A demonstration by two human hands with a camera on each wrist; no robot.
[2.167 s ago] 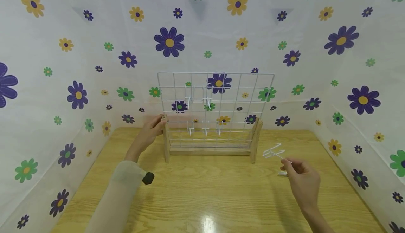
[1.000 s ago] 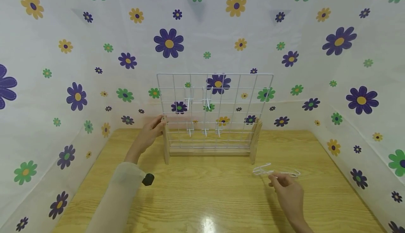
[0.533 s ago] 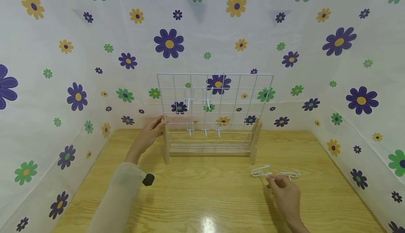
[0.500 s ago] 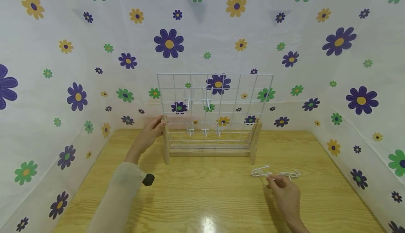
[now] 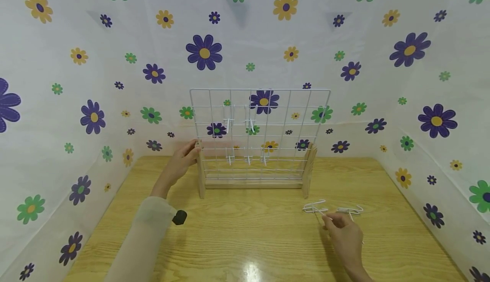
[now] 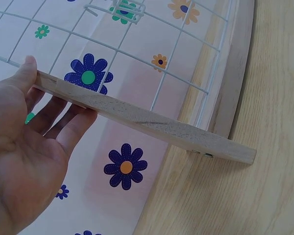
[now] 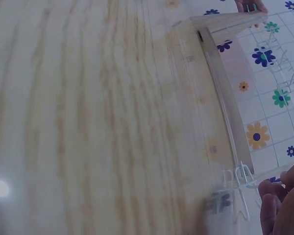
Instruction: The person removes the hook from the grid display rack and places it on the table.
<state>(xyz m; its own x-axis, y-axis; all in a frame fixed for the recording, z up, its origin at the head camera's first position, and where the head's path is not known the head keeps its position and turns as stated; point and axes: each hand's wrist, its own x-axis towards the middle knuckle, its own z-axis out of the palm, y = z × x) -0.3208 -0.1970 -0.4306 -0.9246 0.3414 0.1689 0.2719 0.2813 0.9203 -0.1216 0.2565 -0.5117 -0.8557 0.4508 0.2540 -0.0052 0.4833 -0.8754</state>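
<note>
My left hand (image 5: 180, 161) grips the upper end of the wooden side post (image 6: 137, 115) of a stand, thumb on one face and fingers on the other. That stand holds a white wire grid (image 5: 260, 89) upright. Two white hooks hang on its upper part, one of them a long hook (image 5: 229, 123), and several smaller hooks, such as this lower hook (image 5: 249, 158), hang below. My right hand (image 5: 347, 237) pinches the stem of a white wire hook (image 5: 314, 208) low over the table, to the right in front of the stand. Another wire hook (image 5: 350, 210) lies just beyond my right hand, partly hidden by it.
The stand's wooden crossbar (image 5: 252, 185) runs along its foot, and its right post (image 5: 309, 171) rises on the far side from my left hand. A flower-patterned sheet (image 5: 245, 31) encloses the wooden table (image 5: 237, 226) at the back and both sides.
My right hand has come left and lower with the hook, uncovering more of the other hook on the table. Over the last half second it has barely shifted. My left hand stays on the post.
</note>
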